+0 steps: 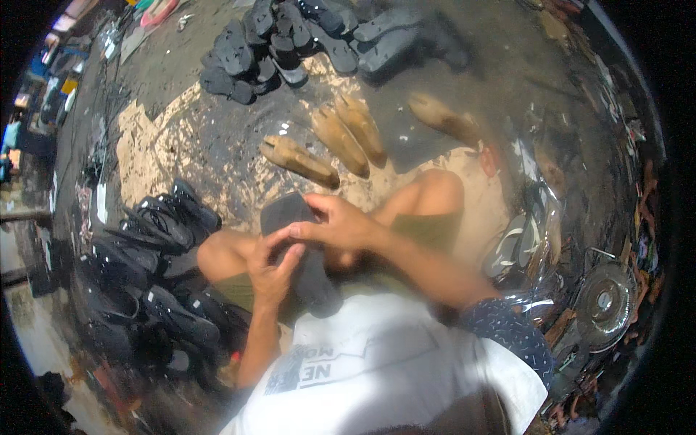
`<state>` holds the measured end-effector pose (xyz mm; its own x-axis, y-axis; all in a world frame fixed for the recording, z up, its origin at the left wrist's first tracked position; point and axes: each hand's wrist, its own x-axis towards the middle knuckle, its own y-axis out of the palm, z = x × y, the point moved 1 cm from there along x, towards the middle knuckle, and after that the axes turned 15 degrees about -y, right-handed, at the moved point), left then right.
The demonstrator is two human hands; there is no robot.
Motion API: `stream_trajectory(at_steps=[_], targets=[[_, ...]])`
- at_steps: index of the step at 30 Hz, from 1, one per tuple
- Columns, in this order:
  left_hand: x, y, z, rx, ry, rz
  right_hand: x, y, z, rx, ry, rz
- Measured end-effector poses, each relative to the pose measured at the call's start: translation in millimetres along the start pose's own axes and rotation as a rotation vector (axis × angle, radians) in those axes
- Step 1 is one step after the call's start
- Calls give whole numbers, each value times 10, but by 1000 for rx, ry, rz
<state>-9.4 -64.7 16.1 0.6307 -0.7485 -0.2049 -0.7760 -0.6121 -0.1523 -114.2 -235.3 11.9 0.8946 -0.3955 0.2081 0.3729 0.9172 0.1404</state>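
Observation:
A dark grey sandal sole [319, 286] lies tilted over my lap, its wide end pointing away from me. My left hand [272, 264] grips its left edge near the middle, thumb on top. From the right, my right hand [337, 223] holds the far part, with its fingers over the edge and its thumb close to the left fingertips. Whether straps are fitted is hidden by the hands. Just beyond the sole, a yellowish-brown shoe last [299, 161] rests on the floor, with two more lasts [348, 134] side by side to its right.
Another last [438, 116] lies farther right. Finished-looking black sandals [156, 275] crowd the floor at my left. Loose dark soles [290, 40] are heaped at the far side. A round fan-like grille [605, 304] and white-strapped sandals [518, 243] sit at my right.

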Motion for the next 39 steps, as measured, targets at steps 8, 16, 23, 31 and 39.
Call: stream_trajectory(at_steps=[8, 16, 23, 31, 39], targets=[[-127, -99, -50, 13, -104, -112, -190, 137, 109, -95, -6, 30], [118, 298, 97, 647, 57, 41, 274, -287, -266, 3, -80, -295], [247, -106, 167, -360, -412, -51, -94, -1985, -1789, -1319, 102, -378], [570, -557, 81, 322, -56, -435, -322, -306, 148, -44, 122, -460], [506, -425, 17, 453, 268, -424, -384, 549, 231, -403, -151, -279]])
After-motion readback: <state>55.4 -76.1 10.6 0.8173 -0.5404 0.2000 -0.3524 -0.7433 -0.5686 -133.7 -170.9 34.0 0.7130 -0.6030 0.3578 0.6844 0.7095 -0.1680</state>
